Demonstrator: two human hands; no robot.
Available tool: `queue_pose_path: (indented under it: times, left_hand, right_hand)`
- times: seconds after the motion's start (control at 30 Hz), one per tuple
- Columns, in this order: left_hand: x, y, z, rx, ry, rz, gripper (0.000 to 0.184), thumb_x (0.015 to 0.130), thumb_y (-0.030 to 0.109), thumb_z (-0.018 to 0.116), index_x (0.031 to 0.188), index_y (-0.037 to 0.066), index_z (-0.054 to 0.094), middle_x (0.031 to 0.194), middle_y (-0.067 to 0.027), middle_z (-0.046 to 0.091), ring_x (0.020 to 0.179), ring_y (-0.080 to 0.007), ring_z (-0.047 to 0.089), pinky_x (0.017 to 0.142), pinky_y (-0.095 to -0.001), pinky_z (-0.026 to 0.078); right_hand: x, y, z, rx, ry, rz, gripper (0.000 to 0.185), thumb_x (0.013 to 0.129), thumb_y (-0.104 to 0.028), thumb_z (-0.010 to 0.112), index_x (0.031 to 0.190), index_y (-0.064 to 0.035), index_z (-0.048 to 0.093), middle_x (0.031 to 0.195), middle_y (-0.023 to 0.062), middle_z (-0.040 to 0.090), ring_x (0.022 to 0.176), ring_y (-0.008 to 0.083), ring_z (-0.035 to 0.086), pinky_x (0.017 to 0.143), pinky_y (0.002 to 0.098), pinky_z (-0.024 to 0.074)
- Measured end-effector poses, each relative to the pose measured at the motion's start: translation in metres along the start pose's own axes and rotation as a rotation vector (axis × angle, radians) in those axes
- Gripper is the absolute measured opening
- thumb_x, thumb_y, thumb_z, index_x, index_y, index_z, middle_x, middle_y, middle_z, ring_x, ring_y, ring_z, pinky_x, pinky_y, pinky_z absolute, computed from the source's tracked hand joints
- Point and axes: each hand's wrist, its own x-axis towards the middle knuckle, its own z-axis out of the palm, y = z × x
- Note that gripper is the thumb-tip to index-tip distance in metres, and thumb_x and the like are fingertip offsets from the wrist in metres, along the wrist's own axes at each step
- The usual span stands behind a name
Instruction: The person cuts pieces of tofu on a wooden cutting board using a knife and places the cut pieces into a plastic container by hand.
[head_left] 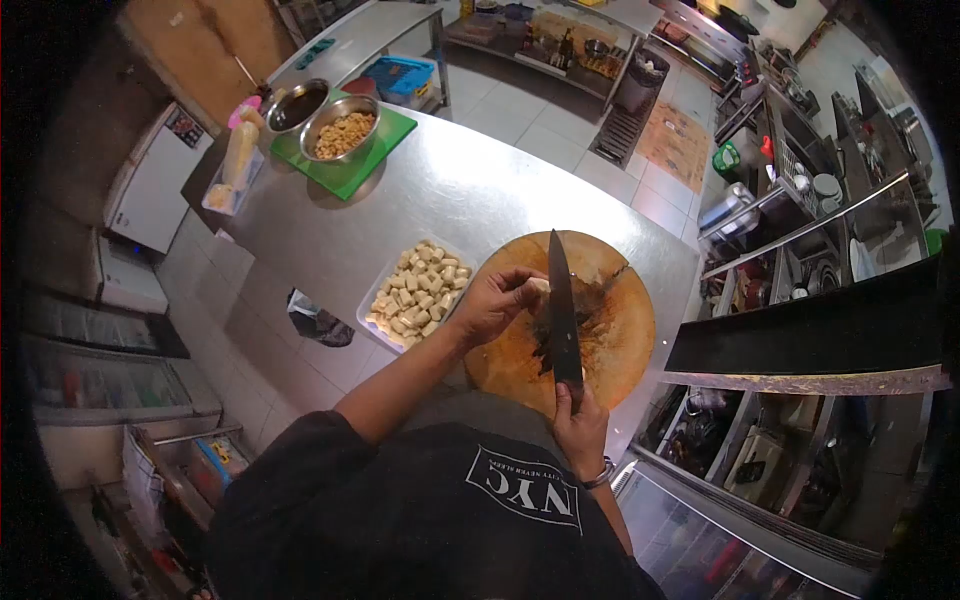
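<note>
My right hand point(580, 428) is closed around the handle of a large kitchen knife point(563, 320). Its broad dark blade points away from me, over a round wooden chopping board point(625, 345) with dark stains across the middle. Pinched in the fingers of my left hand point(498, 303) is a small pale piece of food point(541, 286), right beside the blade and partly hidden by my fingers. Left of the board, a clear plastic tray point(366, 312) holds many pale, bite-sized food chunks point(422, 288).
Farther along the steel table point(465, 165), a green cutting board point(375, 160) bears a metal bowl of brown pieces point(342, 135) and a bowl of dark liquid point(298, 105). A plastic container point(235, 185) stands beside them. Crowded dish racks point(790, 185) line the right.
</note>
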Motion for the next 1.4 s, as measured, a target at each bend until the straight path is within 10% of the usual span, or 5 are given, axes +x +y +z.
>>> queue_pose_path:
  times: [0.57, 0.9, 1.4]
  left_hand:
    - [-0.017, -0.025, -0.003, 0.206, -0.072, -0.194, 0.017, 0.095, 0.017, 0.075, 0.104, 0.003, 0.071, 0.092, -0.0039, 0.070, 0.082, -0.0121, 0.065, 0.074, -0.0272, 0.051]
    - [-0.008, -0.017, -0.009, -0.188, 0.139, -0.017, 0.020, 0.097, 0.007, 0.069, 0.116, 0.008, 0.064, 0.112, -0.0060, 0.069, 0.102, -0.0177, 0.068, 0.088, -0.0322, 0.055]
    - [-0.009, -0.013, 0.003, 0.089, 0.034, 0.151, 0.009, 0.094, -0.001, 0.071, 0.098, 0.006, 0.065, 0.103, -0.0078, 0.069, 0.090, -0.0165, 0.068, 0.079, -0.0315, 0.056]
  right_hand:
    - [0.003, -0.008, -0.002, 0.033, -0.041, 0.080, 0.025, 0.101, -0.021, 0.062, 0.117, -0.0016, 0.067, 0.094, 0.0235, 0.073, 0.087, 0.0423, 0.072, 0.070, 0.0450, 0.0553]
    - [-0.001, 0.006, 0.003, 0.001, 0.015, -0.008, 0.022, 0.100, -0.020, 0.066, 0.107, 0.0010, 0.069, 0.076, 0.0198, 0.071, 0.066, 0.0298, 0.072, 0.058, 0.0393, 0.0504]
    - [0.001, -0.004, -0.001, -0.004, -0.076, 0.051, 0.025, 0.100, -0.018, 0.063, 0.117, -0.0001, 0.067, 0.090, 0.0236, 0.072, 0.080, 0.0412, 0.072, 0.065, 0.0451, 0.0547]
